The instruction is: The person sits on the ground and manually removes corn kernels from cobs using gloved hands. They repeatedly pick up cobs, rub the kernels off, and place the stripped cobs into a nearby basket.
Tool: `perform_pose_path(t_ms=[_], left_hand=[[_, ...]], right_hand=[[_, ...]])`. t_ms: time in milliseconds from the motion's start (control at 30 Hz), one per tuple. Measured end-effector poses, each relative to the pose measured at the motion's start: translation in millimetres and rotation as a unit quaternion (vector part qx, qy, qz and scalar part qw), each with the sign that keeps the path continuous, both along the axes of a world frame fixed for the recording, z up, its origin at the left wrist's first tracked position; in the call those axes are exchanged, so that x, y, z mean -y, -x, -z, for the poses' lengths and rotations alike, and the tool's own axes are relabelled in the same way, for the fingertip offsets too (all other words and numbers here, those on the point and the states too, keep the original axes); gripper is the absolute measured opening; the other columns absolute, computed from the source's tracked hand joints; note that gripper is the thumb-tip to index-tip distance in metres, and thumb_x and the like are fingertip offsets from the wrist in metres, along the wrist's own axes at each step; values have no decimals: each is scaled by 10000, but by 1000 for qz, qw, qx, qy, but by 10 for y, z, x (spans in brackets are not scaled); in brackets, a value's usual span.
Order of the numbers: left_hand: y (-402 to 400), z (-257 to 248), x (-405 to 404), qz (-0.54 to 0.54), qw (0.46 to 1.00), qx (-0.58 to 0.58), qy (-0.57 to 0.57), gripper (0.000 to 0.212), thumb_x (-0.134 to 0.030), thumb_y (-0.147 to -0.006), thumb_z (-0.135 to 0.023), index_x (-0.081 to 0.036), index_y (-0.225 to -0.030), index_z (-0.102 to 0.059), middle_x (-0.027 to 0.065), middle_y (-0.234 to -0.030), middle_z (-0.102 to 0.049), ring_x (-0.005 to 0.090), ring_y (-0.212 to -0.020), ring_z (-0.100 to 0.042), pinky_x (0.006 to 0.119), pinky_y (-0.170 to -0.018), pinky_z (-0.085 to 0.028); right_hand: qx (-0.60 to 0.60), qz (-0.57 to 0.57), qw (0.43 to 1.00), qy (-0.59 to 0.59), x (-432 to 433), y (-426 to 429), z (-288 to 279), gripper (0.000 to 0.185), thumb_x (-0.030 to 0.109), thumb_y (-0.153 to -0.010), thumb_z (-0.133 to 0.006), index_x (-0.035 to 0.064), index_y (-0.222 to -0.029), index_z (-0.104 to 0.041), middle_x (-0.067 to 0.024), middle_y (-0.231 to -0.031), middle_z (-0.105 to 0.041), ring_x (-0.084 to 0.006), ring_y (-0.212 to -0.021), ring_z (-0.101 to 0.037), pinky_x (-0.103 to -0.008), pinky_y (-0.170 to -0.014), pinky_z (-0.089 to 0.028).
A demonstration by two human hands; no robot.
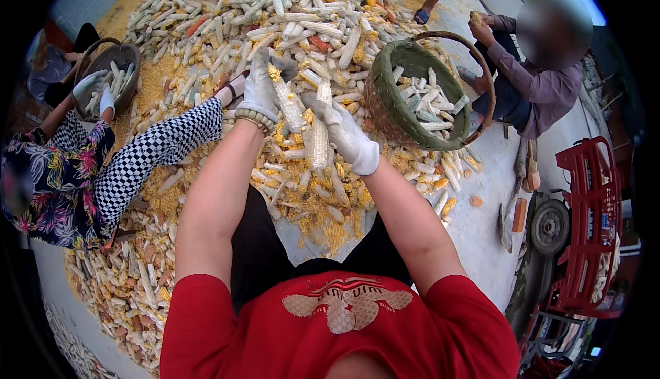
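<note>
My left hand [260, 88], in a pale work glove with a beaded bracelet at the wrist, grips a mostly stripped corn cob [286, 101] with some yellow kernels at its upper end. Just to the right, my right hand [344, 130], gloved too, has its fingers around another pale corn cob [320, 139], which points down towards me. Both hands are over a large heap of corn cobs [304, 26], most of them bare, a few with yellow or reddish kernels. Loose yellow kernels [330, 237] lie around the near edge of the heap.
A woven basket [394, 116] of cobs stands right of my hands. At left, a person in floral clothes [62, 183] has gloved hands in another basket [135, 77]. A person in a purple shirt [551, 88] sits at right, near a red cart [588, 224]. More cobs [129, 296] lie lower left.
</note>
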State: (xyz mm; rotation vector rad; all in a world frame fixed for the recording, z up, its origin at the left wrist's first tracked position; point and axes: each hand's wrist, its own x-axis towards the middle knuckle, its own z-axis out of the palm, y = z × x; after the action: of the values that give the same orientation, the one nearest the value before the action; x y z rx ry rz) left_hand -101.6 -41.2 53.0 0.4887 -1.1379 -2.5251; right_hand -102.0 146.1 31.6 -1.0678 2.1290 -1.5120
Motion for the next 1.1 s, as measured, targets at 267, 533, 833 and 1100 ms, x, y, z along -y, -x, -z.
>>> perform_pose_path(t_ms=[267,533,833,1100], left_hand=[[120,29,-162,90,993,-67,-23,425,-536,-972,-431,-127,-925,-536,14,-809,-563,169,-646,-574,333,-644,-532],[34,-186,38,-134,982,52,-122,484,-627,-914,-453,-150,-873,-516,40,-751,-537,248,-586,-525,422,-576,-481],[67,0,221,181,961,-169,-127,563,-661,-898,-469,-167,-635,-411,-15,-499,-302,163,-457,-318,295,-452,-276],[20,192,100,27,968,-81,234,597,-544,-986,-352,-33,-1190,-584,98,-991,-618,190,-892,-586,329,-833,-472]], right_hand=[[473,32,835,279,226,6,41,525,359,-1005,-341,-87,-1249,-470,-179,-1081,-627,-224,-953,-629,-312,-859,-507],[210,-6,976,51,120,-213,-68,572,410,-980,-479,2,-1369,-379,-157,-1142,-621,-219,-992,-630,-339,-906,-500],[517,-27,843,148,122,-366,-244,334,295,-974,-488,44,-1193,-519,-72,-915,-610,-120,-644,-552,-235,-498,-424],[608,54,741,282,24,-239,-267,332,319,-986,-493,55,-1185,-527,-60,-848,-588,-113,-620,-546,-225,-531,-490]])
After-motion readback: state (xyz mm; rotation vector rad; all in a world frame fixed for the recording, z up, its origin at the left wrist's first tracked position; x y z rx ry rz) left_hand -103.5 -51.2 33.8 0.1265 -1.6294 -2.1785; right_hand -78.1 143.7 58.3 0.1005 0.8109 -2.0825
